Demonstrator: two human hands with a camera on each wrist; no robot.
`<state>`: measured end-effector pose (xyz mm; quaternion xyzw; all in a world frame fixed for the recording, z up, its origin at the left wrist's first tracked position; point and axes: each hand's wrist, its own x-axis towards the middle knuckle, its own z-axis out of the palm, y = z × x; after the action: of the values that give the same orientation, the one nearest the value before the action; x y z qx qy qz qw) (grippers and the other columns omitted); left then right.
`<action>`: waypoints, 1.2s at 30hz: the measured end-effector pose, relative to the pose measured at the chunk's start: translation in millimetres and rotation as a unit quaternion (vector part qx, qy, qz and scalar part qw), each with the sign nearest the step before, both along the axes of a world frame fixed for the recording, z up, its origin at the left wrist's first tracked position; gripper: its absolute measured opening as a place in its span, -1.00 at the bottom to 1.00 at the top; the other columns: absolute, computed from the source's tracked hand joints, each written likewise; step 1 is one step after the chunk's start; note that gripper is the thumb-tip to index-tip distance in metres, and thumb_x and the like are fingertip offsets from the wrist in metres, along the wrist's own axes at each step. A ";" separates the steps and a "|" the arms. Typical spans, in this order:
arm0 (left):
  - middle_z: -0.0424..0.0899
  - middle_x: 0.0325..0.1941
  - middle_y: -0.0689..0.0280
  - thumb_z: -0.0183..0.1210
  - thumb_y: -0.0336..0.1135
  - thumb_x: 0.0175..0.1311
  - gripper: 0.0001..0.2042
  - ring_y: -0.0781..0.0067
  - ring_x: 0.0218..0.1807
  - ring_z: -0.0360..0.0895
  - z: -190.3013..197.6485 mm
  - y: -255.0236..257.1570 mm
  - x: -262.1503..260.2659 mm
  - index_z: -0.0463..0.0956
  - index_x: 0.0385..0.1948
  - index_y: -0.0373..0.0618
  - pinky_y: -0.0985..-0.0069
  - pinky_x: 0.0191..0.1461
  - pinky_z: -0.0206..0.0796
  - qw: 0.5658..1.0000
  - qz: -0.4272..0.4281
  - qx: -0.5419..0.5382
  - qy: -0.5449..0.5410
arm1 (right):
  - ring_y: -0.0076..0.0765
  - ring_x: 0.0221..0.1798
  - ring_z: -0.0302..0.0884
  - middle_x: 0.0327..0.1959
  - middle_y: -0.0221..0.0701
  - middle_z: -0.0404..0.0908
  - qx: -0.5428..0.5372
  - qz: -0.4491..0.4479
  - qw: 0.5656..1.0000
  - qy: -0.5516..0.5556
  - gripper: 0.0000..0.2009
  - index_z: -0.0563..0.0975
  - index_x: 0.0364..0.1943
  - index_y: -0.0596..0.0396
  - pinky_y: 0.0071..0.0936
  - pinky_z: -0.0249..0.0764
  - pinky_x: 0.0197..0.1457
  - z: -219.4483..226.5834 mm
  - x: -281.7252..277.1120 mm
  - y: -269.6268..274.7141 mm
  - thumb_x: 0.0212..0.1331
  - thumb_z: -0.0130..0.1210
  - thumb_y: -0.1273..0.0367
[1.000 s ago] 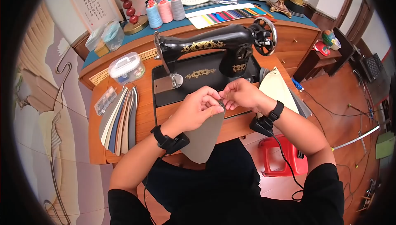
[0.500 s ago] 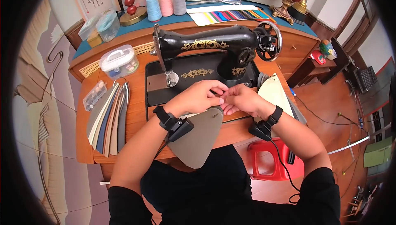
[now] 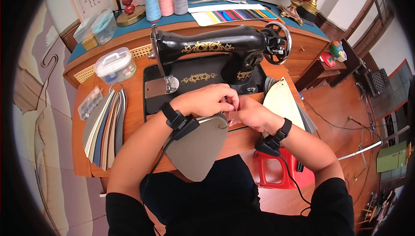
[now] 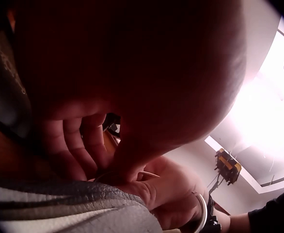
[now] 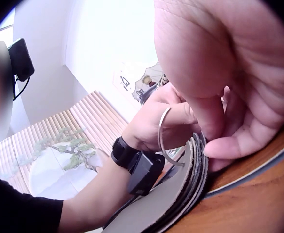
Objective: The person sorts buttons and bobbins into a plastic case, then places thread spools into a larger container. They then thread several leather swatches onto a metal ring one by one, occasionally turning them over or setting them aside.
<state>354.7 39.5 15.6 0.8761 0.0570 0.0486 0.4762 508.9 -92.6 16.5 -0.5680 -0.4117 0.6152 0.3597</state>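
A bundle of taupe and grey leather swatches (image 3: 199, 149) hangs over the table's front edge, below my hands in the head view. A metal ring (image 5: 160, 138) passes through the holes at its narrow end, as the right wrist view shows. My left hand (image 3: 207, 100) pinches the ring just above the swatches, its fingers curled. Close against it, my right hand (image 3: 256, 113) pinches at the ring with thumb and fingers beside the stacked swatch edges (image 5: 200, 155). The fingertips partly hide the ring between them.
Behind the hands stands a black sewing machine (image 3: 207, 41). A ringed fan of swatches (image 3: 106, 128) lies at the left, near a clear lidded box (image 3: 114, 65) and a small compartment case (image 3: 90, 103). Cream swatches (image 3: 281, 100) lie at the right. A red stool (image 3: 276, 173) stands below.
Both hands have drawn closer together at the ring. The swatch bundle has turned, so more of its broad face and its narrow end show. The head view has shifted slightly.
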 end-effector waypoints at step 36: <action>0.76 -0.14 0.23 0.24 -0.36 0.40 -0.82 0.55 -0.15 0.67 -29.4 23.1 -5.1 0.64 -0.10 -0.28 0.57 -0.02 0.53 0.961 0.001 -0.270 0.058 | -0.07 -0.33 0.66 -0.41 -0.14 0.65 0.220 -0.109 0.747 -0.617 -0.87 0.58 -0.34 0.26 -0.27 0.57 -0.16 39.3 103.5 -41.0 0.04 0.23 0.49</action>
<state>349.6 62.6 -13.8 0.7162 0.0965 -0.0189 0.6909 612.4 -133.6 55.8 -0.7704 -0.6028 -0.0206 0.2065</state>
